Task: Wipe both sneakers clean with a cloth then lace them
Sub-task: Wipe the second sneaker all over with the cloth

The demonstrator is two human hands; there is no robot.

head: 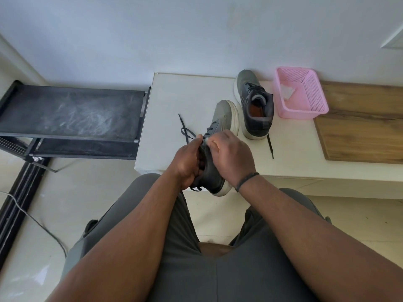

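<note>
A grey sneaker (224,118) with a white sole lies tilted on its side at the front of the low white table (174,94), heel toward me. My left hand (187,162) grips its collar and tongue. My right hand (231,153) rests over the eyelets and pinches the dark lace (185,131), whose loose end trails left onto the table. The second grey sneaker (255,105) stands upright behind it, a lace end (270,147) hanging out toward me. A white cloth (286,91) lies inside the pink basket (305,105).
A black shoe rack (72,114) stands left of the table. A wooden board (359,123) covers the table's right part. My grey-trousered legs fill the foreground, and a thin cable (43,227) runs across the pale floor at left.
</note>
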